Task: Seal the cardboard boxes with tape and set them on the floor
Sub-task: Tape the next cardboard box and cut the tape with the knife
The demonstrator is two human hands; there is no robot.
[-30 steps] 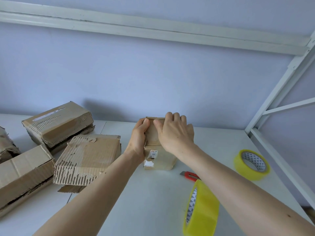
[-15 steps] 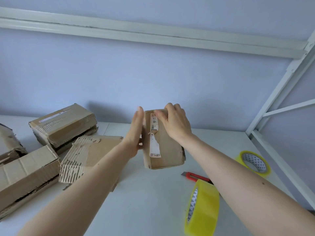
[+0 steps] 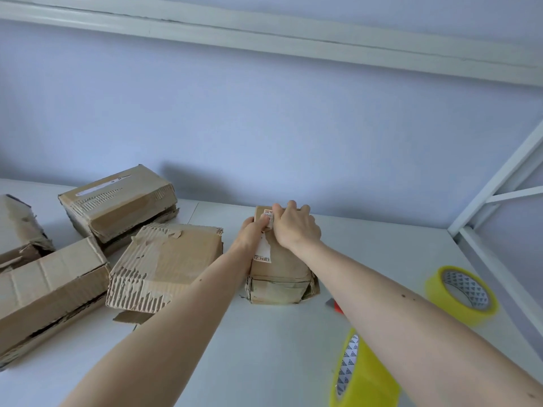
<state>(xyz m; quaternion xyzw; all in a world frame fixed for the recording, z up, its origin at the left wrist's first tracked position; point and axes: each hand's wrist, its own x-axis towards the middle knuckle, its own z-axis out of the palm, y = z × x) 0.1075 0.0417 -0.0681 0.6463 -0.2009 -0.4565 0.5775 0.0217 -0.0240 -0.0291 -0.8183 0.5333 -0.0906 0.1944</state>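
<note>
From the head camera, our left hand (image 3: 252,234) and right hand (image 3: 295,227) both grip the small cardboard box (image 3: 277,268) on the white table (image 3: 264,348). We judge no fresh tape applied; four torn boxes (image 3: 164,259) wait, tape rolls (image 3: 461,295) untouched.

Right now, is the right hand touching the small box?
Touching. The head view shows the right hand laid over the far top end of the small box, fingers curled over its edge, with no gap visible.

small box (image 3: 277,268), label print illegible
</note>
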